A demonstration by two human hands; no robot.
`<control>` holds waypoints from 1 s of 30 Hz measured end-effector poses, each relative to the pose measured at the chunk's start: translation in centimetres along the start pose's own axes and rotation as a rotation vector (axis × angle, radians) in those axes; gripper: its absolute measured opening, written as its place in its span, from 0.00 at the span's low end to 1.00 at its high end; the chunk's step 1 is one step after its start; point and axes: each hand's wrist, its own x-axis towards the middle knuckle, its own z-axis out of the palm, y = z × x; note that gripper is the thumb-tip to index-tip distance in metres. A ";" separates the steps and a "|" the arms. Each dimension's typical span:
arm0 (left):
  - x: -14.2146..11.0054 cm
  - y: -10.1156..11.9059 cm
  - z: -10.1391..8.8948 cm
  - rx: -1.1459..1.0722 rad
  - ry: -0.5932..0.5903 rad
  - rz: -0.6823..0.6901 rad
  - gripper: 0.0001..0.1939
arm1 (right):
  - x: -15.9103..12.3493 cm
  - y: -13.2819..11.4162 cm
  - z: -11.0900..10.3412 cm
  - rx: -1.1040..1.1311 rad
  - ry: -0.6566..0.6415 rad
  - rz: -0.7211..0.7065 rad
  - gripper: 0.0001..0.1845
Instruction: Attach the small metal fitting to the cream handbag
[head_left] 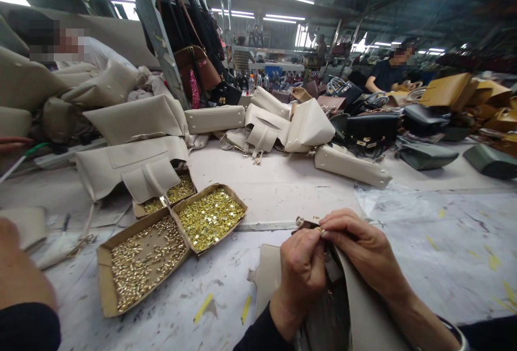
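Observation:
A beige handbag (365, 297) stands in front of me, its dark inside showing. My left hand (301, 265) is closed in a pinch over its upper edge, fingertips against those of my right hand (357, 243). The right thumb and fingers close on the bag's edge at the same spot. Something tiny and gold-coloured (322, 230) shows between the fingertips, too small to name. Part of the bag's edge is hidden by my fingers. To the left, one cardboard tray (105, 281) holds small rose-gold metal pieces, and another tray (241, 200) holds yellow-gold rivet-like pieces.
Another person's hand (22, 270) reaches in at the left edge. Behind the trays lie a beige bag (129, 162) and several more beige bags (309, 127). Black bags (371, 130) and mustard bags (448, 91) are piled at right, near a co-worker (390, 71).

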 end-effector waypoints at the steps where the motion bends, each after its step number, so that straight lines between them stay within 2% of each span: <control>1: -0.1 0.1 0.1 -0.038 0.008 -0.020 0.14 | 0.0 -0.2 0.0 0.003 -0.012 -0.019 0.03; 5: -0.4 0.2 0.2 -0.099 0.101 -0.083 0.12 | 0.1 -0.8 0.0 -0.014 -0.069 -0.070 0.05; 9: 0.3 -0.9 -0.3 -0.034 0.417 -0.183 0.11 | -0.1 -0.7 -0.2 -0.069 -0.105 -0.113 0.05; 11: 0.9 -1.9 -0.7 0.001 0.508 -0.307 0.14 | -0.2 -0.4 -0.3 -0.096 -0.110 -0.098 0.05; 13: 1.6 -2.7 -1.0 -0.069 0.435 -0.468 0.19 | -0.2 -0.1 -0.5 -0.139 -0.122 -0.112 0.05; 15: 2.1 -3.2 -1.2 -0.239 0.255 -0.593 0.19 | -0.2 0.1 -0.6 -0.189 -0.142 -0.167 0.06; 18: 2.4 -3.7 -1.4 -0.448 0.059 -0.673 0.22 | -0.1 0.1 -0.5 -0.232 -0.149 -0.231 0.06; 20: 2.3 -4.2 -1.5 -0.497 0.042 -0.689 0.26 | -0.1 0.1 -0.4 -0.232 -0.129 -0.267 0.07; 22: 2.1 -5.1 -1.6 -0.491 0.045 -0.674 0.26 | 0.0 0.0 -0.4 -0.215 -0.111 -0.325 0.07; 24: 1.9 -6.1 -1.7 -0.384 0.005 -0.655 0.18 | 0.1 -0.2 -0.4 -0.193 -0.098 -0.381 0.06; 26: 1.6 -7.0 -1.7 -0.263 -0.086 -0.625 0.08 | 0.2 -0.6 -0.4 -0.175 -0.085 -0.412 0.05; 30: 1.4 -7.2 -2.0 -0.203 -0.199 -0.574 0.09 | 0.3 -1.4 -0.6 -0.156 -0.044 -0.462 0.07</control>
